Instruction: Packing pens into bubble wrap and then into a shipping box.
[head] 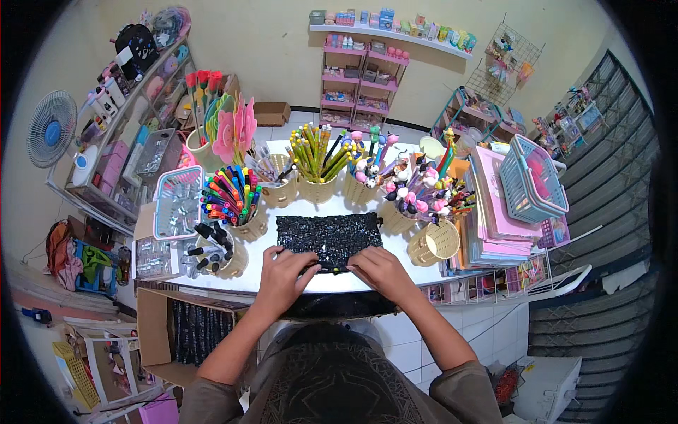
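A black woven mat or pouch with small light flecks point(328, 238) lies flat on the white table point(318, 283), in front of the person. My left hand point(288, 273) rests at its near left corner, thumb and fingers on the edge. At the near right corner, my right hand point(378, 267) has its fingertips on the edge. Whether the fingers pinch the material is hard to tell. Behind it stand woven cups of colourful markers point(230, 196), yellow-green pencils point(318, 159) and pens with animal toppers point(410, 196). An empty woven cup point(434, 244) leans at the right.
Black markers point(214, 249) in a cup and a blue-and-pink basket point(179, 206) stand at left. Stacked pink folders point(498, 196) under another basket point(532, 180) rise at right. A cardboard box of black items point(156, 334) is below left. Shelves line the walls.
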`<control>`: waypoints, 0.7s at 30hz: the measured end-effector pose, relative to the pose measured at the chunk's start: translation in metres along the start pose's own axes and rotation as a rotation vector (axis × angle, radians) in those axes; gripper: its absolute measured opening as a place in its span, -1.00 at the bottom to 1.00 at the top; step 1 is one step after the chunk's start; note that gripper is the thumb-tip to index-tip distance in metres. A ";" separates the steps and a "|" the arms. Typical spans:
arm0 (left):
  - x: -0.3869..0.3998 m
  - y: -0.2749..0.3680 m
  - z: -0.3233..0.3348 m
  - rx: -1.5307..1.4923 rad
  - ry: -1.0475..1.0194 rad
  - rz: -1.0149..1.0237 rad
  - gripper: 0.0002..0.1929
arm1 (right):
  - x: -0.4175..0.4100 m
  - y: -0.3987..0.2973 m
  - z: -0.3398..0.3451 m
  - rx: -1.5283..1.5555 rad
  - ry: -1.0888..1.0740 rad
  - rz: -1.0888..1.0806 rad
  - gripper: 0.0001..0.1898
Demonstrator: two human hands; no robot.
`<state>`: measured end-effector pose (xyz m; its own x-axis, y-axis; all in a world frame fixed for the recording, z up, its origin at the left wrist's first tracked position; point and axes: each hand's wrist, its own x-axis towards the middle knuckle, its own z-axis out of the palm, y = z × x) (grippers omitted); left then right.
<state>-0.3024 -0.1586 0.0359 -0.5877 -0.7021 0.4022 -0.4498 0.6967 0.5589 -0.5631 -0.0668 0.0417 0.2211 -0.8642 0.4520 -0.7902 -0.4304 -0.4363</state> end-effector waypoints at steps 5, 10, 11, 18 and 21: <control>0.001 -0.008 0.000 0.055 -0.036 0.155 -0.90 | -0.004 0.013 0.002 -0.030 -0.009 -0.090 -0.86; 0.001 -0.008 -0.002 0.026 -0.033 0.135 -0.92 | -0.008 0.014 0.006 -0.074 0.019 -0.154 -0.84; 0.002 -0.007 -0.002 0.026 -0.031 0.132 -0.92 | -0.008 0.014 0.004 -0.072 0.017 -0.156 -0.84; 0.003 -0.004 -0.002 0.234 0.014 0.217 -0.86 | -0.001 0.010 -0.002 -0.023 0.041 -0.157 -0.78; 0.000 -0.010 -0.002 0.268 -0.013 0.258 -0.84 | 0.000 0.012 -0.001 -0.002 0.023 -0.122 -0.78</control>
<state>-0.2965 -0.1655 0.0315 -0.7124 -0.4977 0.4948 -0.4449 0.8655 0.2300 -0.5730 -0.0710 0.0374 0.3022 -0.7993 0.5195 -0.7596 -0.5312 -0.3753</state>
